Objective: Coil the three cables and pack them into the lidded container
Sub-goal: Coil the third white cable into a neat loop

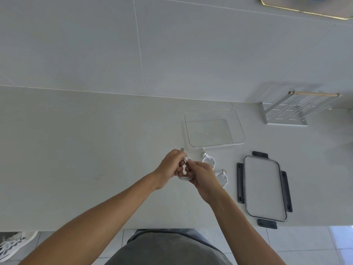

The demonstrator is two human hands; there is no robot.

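Observation:
Both hands meet over the pale counter, holding one coiled white cable (184, 177). My left hand (171, 170) grips the coil, and a USB plug sticks up beside its fingers. My right hand (200, 175) pinches the cable's other end near the top of the coil. Two more coiled white cables lie on the counter just right of my hands: one (209, 161) nearer the container, the other (223, 176) closer to the lid. The clear rectangular container (241, 129) stands open behind them with nothing inside. Its clear lid (264, 188) with dark clips lies flat to the right.
A white wire rack (294, 109) with a wooden bar stands at the back right against the tiled wall. A gold-rimmed tray (305, 11) shows at the top right. The counter's front edge (76, 230) runs just below my forearms; a shoe (13, 243) lies on the floor at left.

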